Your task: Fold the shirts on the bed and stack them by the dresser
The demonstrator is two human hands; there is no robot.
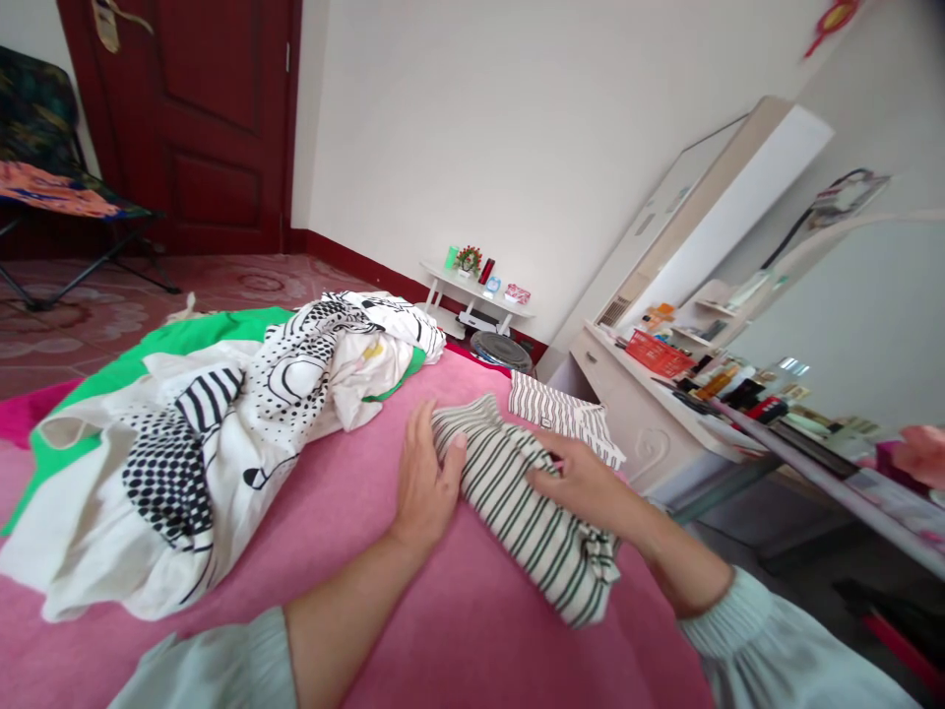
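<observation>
A green-and-white striped garment [521, 512] lies folded into a narrow shape on the pink bed cover [413, 630]. My left hand [430, 483] rests against its left end, fingers stretched out and the thumb apart, touching the cloth. At its right side my right hand [580, 484] has its fingers curled and closed on the upper edge of the fabric. The garment's lower right corner is bunched up. Just beyond it lies a second folded striped cloth [565, 418], white with dark lines.
A heap of white clothes with black patterns [295, 384] and a green cloth [214, 335] covers the bed's left side. To the right stands a dresser [627, 404] with a red basket [660, 353] and several bottles. A low white shelf [476, 286] stands by the wall.
</observation>
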